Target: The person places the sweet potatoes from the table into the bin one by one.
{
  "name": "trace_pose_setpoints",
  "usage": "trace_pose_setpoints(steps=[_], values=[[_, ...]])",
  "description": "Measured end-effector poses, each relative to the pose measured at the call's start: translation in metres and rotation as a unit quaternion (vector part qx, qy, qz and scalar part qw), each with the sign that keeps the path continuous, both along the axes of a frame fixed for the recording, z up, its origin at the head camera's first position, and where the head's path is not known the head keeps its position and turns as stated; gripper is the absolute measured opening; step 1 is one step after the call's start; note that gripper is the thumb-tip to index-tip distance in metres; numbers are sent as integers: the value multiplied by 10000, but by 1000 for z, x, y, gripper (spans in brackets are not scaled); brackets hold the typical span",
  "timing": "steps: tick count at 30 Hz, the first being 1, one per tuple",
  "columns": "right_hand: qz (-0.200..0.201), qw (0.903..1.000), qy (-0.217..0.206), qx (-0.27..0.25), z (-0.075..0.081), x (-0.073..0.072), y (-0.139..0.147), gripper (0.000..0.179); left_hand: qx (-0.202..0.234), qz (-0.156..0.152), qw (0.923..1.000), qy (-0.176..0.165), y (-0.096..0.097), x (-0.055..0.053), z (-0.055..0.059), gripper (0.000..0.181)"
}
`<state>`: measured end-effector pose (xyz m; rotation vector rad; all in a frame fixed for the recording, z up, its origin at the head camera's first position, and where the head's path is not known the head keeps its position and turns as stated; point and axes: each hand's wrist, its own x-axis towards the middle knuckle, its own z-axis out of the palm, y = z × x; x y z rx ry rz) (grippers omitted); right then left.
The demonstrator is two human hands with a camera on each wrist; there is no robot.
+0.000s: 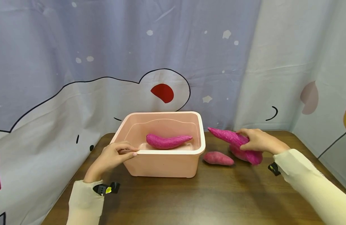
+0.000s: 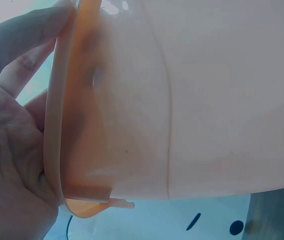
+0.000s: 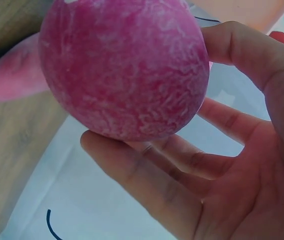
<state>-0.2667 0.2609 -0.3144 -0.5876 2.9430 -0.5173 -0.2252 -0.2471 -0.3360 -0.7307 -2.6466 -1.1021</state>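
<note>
My left hand (image 1: 113, 156) grips the near left rim of a pink plastic tub (image 1: 164, 164). In the left wrist view the thumb and fingers close over the rim of the tub (image 2: 54, 115). Inside the tub lies a long, bright magenta sweet potato (image 1: 167, 142). To the right, my right hand (image 1: 258, 141) holds another long magenta sweet potato (image 1: 224, 135), its pointed end tilted up towards the tub. In the right wrist view the blunt end of this sweet potato (image 3: 126, 70) fills the space between thumb and fingers.
On the brown table (image 1: 173, 200), a smaller pink sweet potato (image 1: 218, 158) lies just right of the tub. Another pink sweet potato (image 1: 237, 153) is partly hidden behind the held one. A printed curtain (image 1: 127, 56) hangs behind the table.
</note>
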Motion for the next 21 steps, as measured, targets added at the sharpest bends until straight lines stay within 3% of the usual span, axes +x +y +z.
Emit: trace_pose_setpoints(steps=[13,21], values=[[-25,10000,46,-51,21,-6,-4,60,79,0,9999,-121,1,0,0,12],[-92,9999,-107,-45,33,-9,-9,65,-98,87,9999,69,0,1,0,8]])
